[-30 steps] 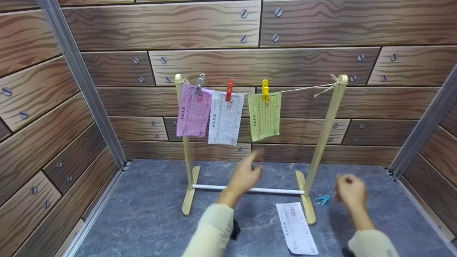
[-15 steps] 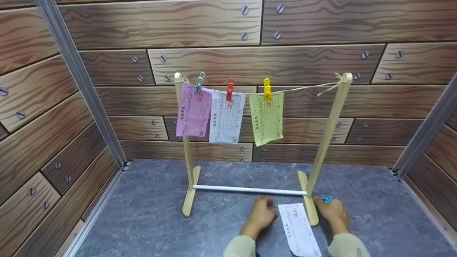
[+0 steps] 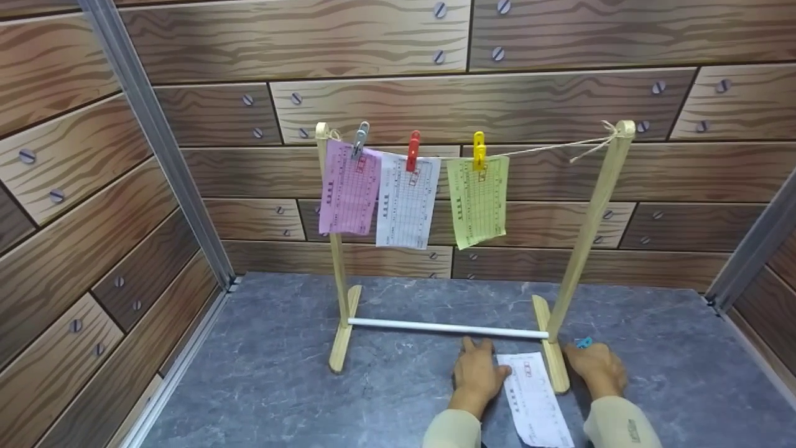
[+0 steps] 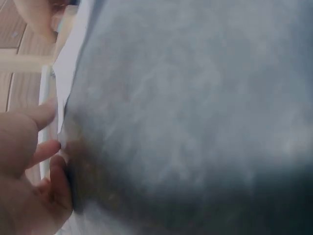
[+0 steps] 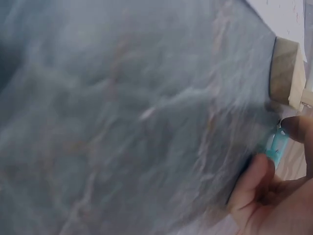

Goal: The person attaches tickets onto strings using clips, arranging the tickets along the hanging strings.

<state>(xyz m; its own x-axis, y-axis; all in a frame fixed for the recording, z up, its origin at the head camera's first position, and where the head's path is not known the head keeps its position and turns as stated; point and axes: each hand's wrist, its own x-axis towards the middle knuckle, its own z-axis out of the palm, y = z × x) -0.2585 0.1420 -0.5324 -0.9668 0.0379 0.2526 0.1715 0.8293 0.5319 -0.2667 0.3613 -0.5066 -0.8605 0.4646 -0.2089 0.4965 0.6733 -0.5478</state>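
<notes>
My left hand point(image 3: 477, 373) lies at the left edge of a white printed slip point(image 3: 538, 401) on the grey tabletop. Its thumb touches the paper's edge; the fingers point(image 4: 46, 152) are beside it. With thumb and forefinger, my right hand point(image 3: 598, 367) pinches a small blue clothespin point(image 5: 278, 146) on the table, right of the rack's foot. Most of the clothespin is hidden from the head view. On the string above hang a pink slip point(image 3: 349, 193) under a grey clothespin point(image 3: 360, 140), a white slip point(image 3: 407, 205) under a red one point(image 3: 413, 151), and a green slip point(image 3: 482, 205) under a yellow one point(image 3: 479, 151).
A wooden rack carries the string between its left post point(image 3: 339, 267) and right post point(image 3: 591, 236). A white rod point(image 3: 448, 328) joins its feet low down. The right foot point(image 3: 556, 367) stands between my hands. Wood-print walls enclose the table.
My left hand has come down from below the hanging slips to the loose slip's edge. My right hand has moved left and down onto the blue clothespin. The view has shifted slightly.
</notes>
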